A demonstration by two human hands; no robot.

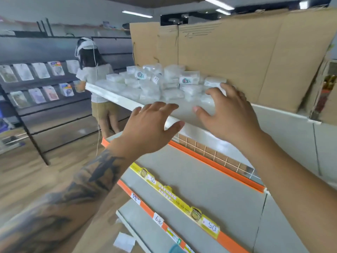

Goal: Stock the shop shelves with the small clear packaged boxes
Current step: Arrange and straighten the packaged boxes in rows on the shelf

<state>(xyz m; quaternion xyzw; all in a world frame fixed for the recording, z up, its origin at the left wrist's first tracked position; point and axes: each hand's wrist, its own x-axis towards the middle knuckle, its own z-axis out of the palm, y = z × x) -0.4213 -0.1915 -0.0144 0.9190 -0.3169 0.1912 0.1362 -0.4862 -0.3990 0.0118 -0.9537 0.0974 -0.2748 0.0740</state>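
Both hands are hovering spread and empty over the top shelf point(127, 104): the left hand point(153, 125) at its front edge, the right hand point(228, 110) nearing the clear packaged boxes point(164, 83), which are lying heaped against the cardboard sheet point(237, 57). Tidying well probably means squaring the loose pile into rows and keeping boxes off the rim.
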